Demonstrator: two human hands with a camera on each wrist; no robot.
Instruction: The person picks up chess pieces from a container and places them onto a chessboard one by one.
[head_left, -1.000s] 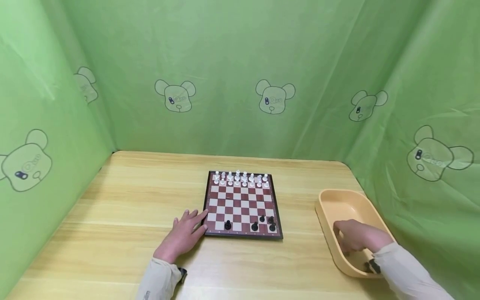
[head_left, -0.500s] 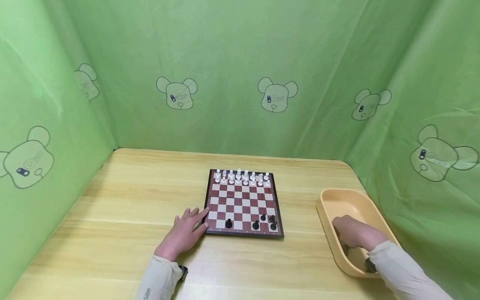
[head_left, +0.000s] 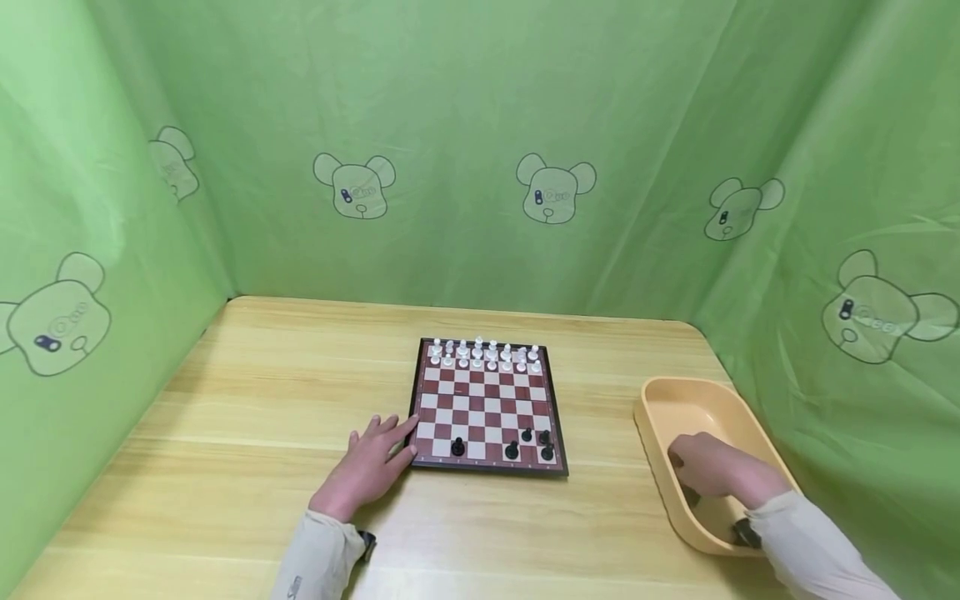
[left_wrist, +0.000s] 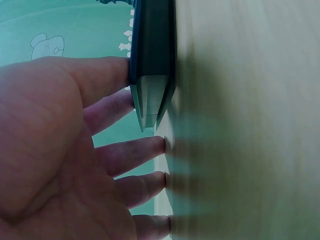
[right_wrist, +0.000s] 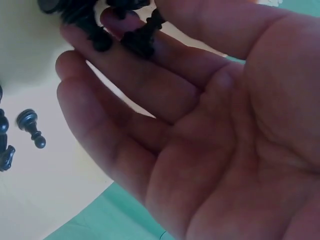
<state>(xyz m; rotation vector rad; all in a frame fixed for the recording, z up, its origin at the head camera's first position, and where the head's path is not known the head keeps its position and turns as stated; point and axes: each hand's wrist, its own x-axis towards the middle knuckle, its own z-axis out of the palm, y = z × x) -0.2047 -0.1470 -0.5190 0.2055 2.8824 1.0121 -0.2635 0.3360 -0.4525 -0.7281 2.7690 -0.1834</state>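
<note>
My left hand (head_left: 367,467) lies beside the chessboard (head_left: 468,404), thumb and index finger touching its left edge near the front corner. In the left wrist view the other fingertips rest on the table. My right hand (head_left: 716,471) reaches down into the orange bin (head_left: 651,467) at the right. In the right wrist view its fingers are loosely bent, and black chess pieces (right_wrist: 142,40) lie against the index and middle fingers. The thumb's tip is out of sight at the top. A black pawn (right_wrist: 31,125) lies apart on the bin's floor.
White chess pieces (head_left: 477,353) fill the two far rows of the board. Several black pieces (head_left: 512,450) stand on its near side, mostly toward the right corner. Green cloth (head_left: 450,242) walls the wooden table (head_left: 300,358) on the back and sides.
My right hand shifts slightly within the bin among the black pieces. The left hand keeps its place at the board's edge. The head view has tilted a little.
</note>
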